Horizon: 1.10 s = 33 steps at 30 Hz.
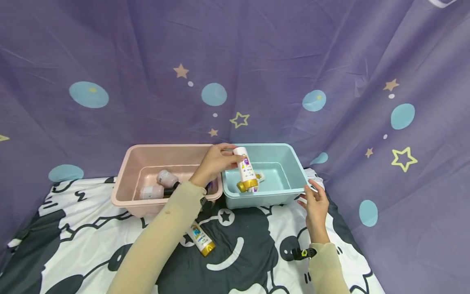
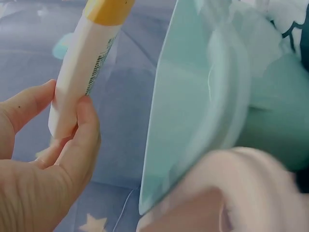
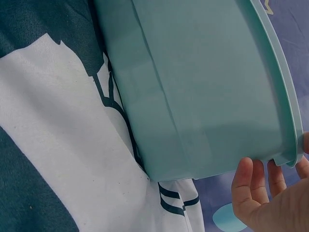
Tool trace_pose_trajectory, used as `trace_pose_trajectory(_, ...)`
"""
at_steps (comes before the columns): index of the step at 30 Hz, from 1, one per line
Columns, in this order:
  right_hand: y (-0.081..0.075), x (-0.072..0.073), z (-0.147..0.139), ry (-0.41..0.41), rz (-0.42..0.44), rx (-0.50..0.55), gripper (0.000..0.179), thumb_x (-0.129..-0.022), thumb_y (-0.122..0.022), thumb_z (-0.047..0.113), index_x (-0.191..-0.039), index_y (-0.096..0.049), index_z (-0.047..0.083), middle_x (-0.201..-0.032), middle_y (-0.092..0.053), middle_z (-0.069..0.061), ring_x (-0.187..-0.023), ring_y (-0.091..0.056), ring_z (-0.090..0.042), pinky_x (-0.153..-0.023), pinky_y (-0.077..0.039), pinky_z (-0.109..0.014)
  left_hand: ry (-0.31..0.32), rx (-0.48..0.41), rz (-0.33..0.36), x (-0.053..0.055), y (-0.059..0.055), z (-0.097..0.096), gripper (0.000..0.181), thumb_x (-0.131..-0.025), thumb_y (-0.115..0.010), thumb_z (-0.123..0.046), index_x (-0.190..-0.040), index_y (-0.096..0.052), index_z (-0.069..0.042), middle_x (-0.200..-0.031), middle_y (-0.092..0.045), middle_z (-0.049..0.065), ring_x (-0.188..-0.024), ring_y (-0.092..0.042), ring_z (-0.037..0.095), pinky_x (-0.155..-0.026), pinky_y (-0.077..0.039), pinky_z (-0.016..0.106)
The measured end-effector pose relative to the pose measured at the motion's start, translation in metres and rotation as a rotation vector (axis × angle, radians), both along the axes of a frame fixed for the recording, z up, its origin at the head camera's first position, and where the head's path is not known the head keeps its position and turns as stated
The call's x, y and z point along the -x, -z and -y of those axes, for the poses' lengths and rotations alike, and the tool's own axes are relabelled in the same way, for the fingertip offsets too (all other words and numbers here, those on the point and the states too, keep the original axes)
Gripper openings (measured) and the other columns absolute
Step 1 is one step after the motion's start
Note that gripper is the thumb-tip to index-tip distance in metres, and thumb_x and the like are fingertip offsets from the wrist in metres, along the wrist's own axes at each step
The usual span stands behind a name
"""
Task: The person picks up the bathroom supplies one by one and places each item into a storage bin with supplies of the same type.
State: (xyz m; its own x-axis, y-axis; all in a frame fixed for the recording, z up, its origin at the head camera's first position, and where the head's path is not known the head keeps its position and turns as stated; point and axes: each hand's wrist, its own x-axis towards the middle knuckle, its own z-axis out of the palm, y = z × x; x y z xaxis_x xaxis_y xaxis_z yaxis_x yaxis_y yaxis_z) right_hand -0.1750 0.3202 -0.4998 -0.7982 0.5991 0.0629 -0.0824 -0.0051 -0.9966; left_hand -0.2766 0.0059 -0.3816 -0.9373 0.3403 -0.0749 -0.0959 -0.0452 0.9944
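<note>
My left hand [image 1: 214,161] pinches a white bottle with a gold cap [image 1: 245,167] between thumb and fingers, cap end down, over the light blue bin [image 1: 273,149]. In the left wrist view the bottle [image 2: 84,72] shows a barcode on its side. Beneath it in the bin lie white and gold items, partly hidden by the bottle. My right hand [image 1: 316,204] holds the bin's near right corner; in the right wrist view its fingers [image 3: 245,181] touch the outer wall under the rim. A similar bottle [image 1: 201,239] lies on the cloth, partly behind my left forearm.
Left of the blue bin, touching it, stands a pink bin [image 1: 128,175]. Inside it are pale bottles with black caps [image 1: 152,192], partly hidden by my left arm. Both stand on a black and white patterned cloth [image 1: 92,228], before a purple curtain [image 1: 257,61].
</note>
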Motion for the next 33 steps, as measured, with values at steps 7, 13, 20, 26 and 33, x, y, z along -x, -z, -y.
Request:
trace_pose_trajectory(7, 0.003, 0.002, -0.001, -0.002, 0.009, -0.003, 0.043, -0.097, -0.069, 0.031, -0.136, -0.061, 0.016, -0.104, -0.065, -0.008, -0.098, -0.066, -0.042, -0.066, -0.062, -0.032, -0.030, 0.098, 0.022, 0.039, -0.003, -0.032, 0.050, -0.086, -0.080, -0.006, -0.130, -0.057, 0.004, -0.114, -0.065, 0.019, -0.093, -0.070, 0.028, -0.084, -0.061, 0.038)
trace_pose_trajectory(13, 0.004, 0.004, -0.003, 0.003, -0.010, 0.009, 0.042, -0.096, -0.070, 0.031, -0.134, -0.062, 0.016, -0.102, -0.066, -0.007, -0.094, -0.067, -0.039, -0.065, -0.062, -0.032, -0.103, 0.177, 0.004, 0.051, 0.009, -0.048, 0.045, -0.085, -0.081, -0.005, -0.123, -0.059, 0.007, -0.110, -0.064, 0.021, -0.090, -0.070, 0.030, -0.081, -0.061, 0.038)
trace_pose_trajectory(20, 0.005, 0.005, -0.003, 0.003, -0.015, 0.006, 0.043, -0.096, -0.071, 0.032, -0.135, -0.062, 0.016, -0.103, -0.065, -0.007, -0.092, -0.068, -0.038, -0.065, -0.063, -0.033, -0.170, 0.300, 0.019, 0.056, 0.021, -0.051, 0.043, -0.086, -0.079, -0.008, -0.125, -0.063, 0.003, -0.096, -0.069, 0.016, -0.087, -0.072, 0.029, -0.078, -0.062, 0.035)
trace_pose_trajectory(26, 0.004, 0.007, -0.002, -0.002, -0.007, 0.009, 0.042, -0.097, -0.069, 0.030, -0.135, -0.062, 0.016, -0.103, -0.066, -0.007, -0.094, -0.067, -0.039, -0.064, -0.062, -0.032, -0.157, 0.272, -0.013, 0.045, 0.009, -0.043, 0.044, -0.085, -0.079, -0.013, -0.123, -0.064, 0.004, -0.097, -0.069, 0.015, -0.092, -0.071, 0.033, -0.079, -0.062, 0.036)
trace_pose_trajectory(33, 0.003, 0.008, -0.005, -0.009, 0.014, 0.002, 0.044, -0.097, -0.069, 0.032, -0.137, -0.061, 0.016, -0.106, -0.064, -0.009, -0.100, -0.065, -0.043, -0.065, -0.062, -0.030, -0.081, 0.175, -0.158, 0.007, -0.013, -0.014, 0.044, -0.088, -0.079, -0.020, -0.125, -0.063, -0.001, -0.112, -0.069, 0.011, -0.090, -0.072, 0.024, -0.077, -0.062, 0.030)
